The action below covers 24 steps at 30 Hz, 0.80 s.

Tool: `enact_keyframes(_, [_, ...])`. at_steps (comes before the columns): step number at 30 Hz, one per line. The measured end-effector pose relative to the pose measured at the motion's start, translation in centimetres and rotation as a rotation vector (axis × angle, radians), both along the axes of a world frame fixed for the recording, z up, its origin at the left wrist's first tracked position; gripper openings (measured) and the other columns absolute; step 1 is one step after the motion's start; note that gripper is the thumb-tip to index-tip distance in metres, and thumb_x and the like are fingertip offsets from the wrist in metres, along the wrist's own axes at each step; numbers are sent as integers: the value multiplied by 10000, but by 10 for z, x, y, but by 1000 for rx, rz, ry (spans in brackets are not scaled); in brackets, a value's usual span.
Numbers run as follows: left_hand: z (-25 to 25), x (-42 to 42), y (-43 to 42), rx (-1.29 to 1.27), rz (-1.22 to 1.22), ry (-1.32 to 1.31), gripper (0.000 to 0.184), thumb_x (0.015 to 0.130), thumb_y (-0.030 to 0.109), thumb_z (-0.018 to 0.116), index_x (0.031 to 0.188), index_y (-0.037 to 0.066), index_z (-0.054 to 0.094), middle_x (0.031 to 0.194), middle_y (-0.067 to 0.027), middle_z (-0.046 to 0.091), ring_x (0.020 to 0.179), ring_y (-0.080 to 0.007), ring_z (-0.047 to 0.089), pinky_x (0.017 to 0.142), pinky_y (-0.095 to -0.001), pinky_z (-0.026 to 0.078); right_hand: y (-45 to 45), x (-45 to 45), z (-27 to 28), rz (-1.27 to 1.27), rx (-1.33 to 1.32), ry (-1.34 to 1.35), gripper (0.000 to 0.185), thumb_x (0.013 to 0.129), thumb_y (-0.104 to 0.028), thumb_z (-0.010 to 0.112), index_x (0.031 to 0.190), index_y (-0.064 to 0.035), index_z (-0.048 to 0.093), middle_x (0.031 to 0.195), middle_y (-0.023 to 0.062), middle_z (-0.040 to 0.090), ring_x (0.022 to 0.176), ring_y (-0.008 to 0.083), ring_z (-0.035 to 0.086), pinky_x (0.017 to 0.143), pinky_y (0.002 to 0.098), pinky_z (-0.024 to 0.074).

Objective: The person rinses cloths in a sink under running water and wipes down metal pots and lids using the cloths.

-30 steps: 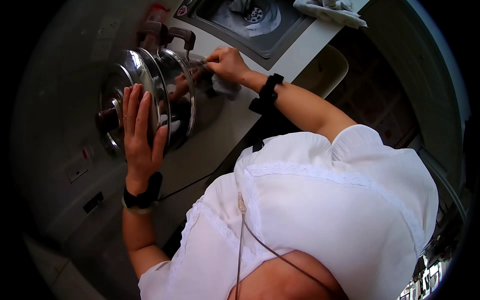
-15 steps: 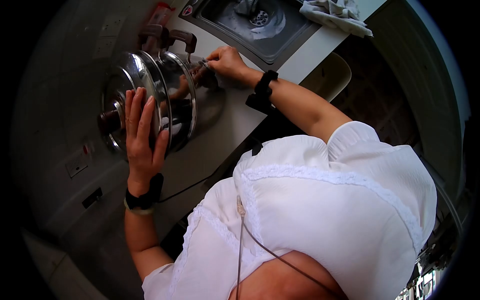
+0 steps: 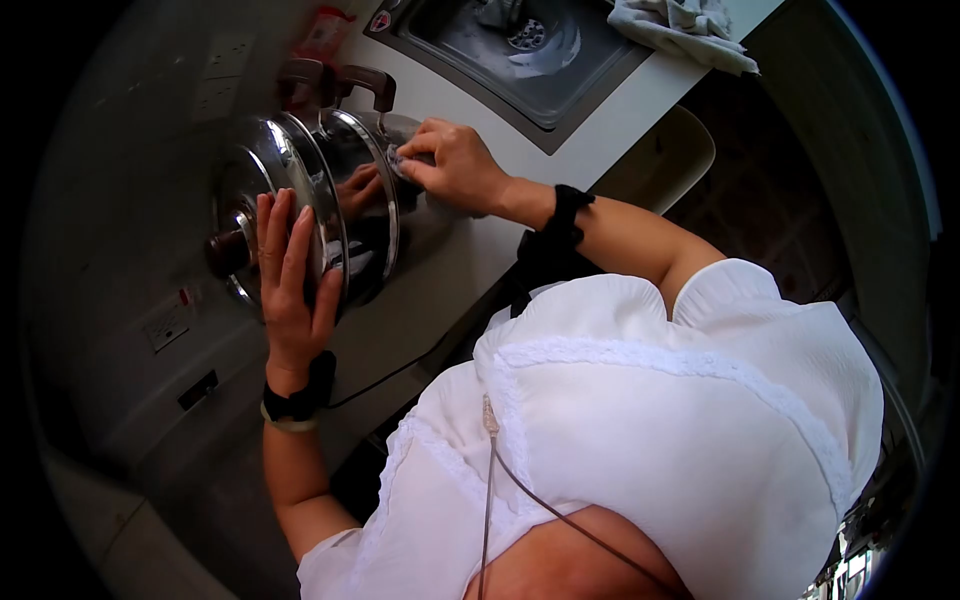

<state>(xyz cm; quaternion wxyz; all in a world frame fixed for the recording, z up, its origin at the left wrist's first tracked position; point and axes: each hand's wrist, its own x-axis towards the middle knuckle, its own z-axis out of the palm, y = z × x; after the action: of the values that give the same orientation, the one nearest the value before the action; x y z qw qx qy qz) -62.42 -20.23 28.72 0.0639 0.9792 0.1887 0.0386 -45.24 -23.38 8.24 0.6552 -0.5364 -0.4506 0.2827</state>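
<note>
A shiny metal steamer pot [image 3: 360, 215] with brown handles stands on the counter, its domed lid [image 3: 285, 160] on the left side of the view. My left hand [image 3: 292, 275] lies against the lid with its fingers stretched out, near the dark lid knob [image 3: 228, 252]. On the pot's other side, my right hand [image 3: 452, 165] is closed on a small greyish cloth or scrubber [image 3: 397, 160], pressed to the pot's side beside the rim. Most of that cloth is hidden by the fingers.
A grey sink [image 3: 560, 60] with a drain is set into the white counter [image 3: 625, 112]. A white towel [image 3: 685, 30] lies at its right edge. A pale bin [image 3: 665, 165] stands below the counter. Sockets, a black cable and a red packet [image 3: 325, 32] are near the wall.
My right hand has moved down along the pot's side toward the rim, with the cloth. My left hand stays on the lid. The whole view has shifted slightly.
</note>
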Motion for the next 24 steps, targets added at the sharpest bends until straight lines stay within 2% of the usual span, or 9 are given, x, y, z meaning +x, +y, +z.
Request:
enact_keyframes(5, [1,2,-2,8,12,0,537,865,77,531,1387,-5,436,1501,-184,326,1434,-361,205,1155,-471,150,40,9,15,-99,-38,-42,195,745,-203,697,847,-40,727,845,144,661,751,297,651,740,355,519])
enact_keyframes(9, [0,1,-1,21,13,-6,533,868,83,535,1385,-6,438,1496,-185,333,1431,-362,210,1155,-468,153,82,19,31,-85,-106,-352,174,765,-179,626,847,-60,722,897,130,661,839,306,658,788,401,521])
enact_keyframes(10, [-1,2,0,20,11,-15,532,868,84,536,1384,-6,438,1495,-185,335,1431,-363,212,1155,-466,153,84,19,39,-67,-198,-441,165,775,-165,602,830,-69,724,924,116,656,878,308,655,787,419,522])
enact_keyframes(13, [0,3,0,1,28,-25,525,874,87,533,1382,-7,441,1494,-185,338,1430,-361,216,1154,-461,157,81,17,45,7,-251,-482,162,778,-152,590,801,-57,718,882,123,669,849,333,654,767,435,524])
enact_keyframes(16, [-2,1,1,23,18,-22,520,878,91,535,1381,-5,443,1494,-184,339,1430,-358,218,1152,-461,162,67,21,41,164,-297,-370,165,782,-148,599,824,-47,723,841,145,684,825,357,654,749,434,526])
enact_keyframes(19, [-2,1,1,21,14,-27,519,879,98,539,1379,-4,446,1493,-183,341,1429,-355,222,1150,-460,167,59,23,24,188,-205,-187,165,779,-138,624,860,-41,730,819,167,690,794,348,665,730,410,527])
enact_keyframes(22, [-1,0,3,20,24,-36,523,851,112,586,1354,10,482,1480,-184,364,1416,-369,248,1147,-473,194,40,35,17,361,-266,-212,177,739,-153,637,835,-45,740,799,170,692,792,335,677,749,388,534])
enact_keyframes(24, [-3,-1,4,32,18,-38,522,853,120,585,1353,8,483,1481,-185,362,1416,-371,248,1147,-475,193,38,35,16,188,-147,-92,166,774,-126,641,878,-39,737,828,164,694,773,311,676,730,367,529])
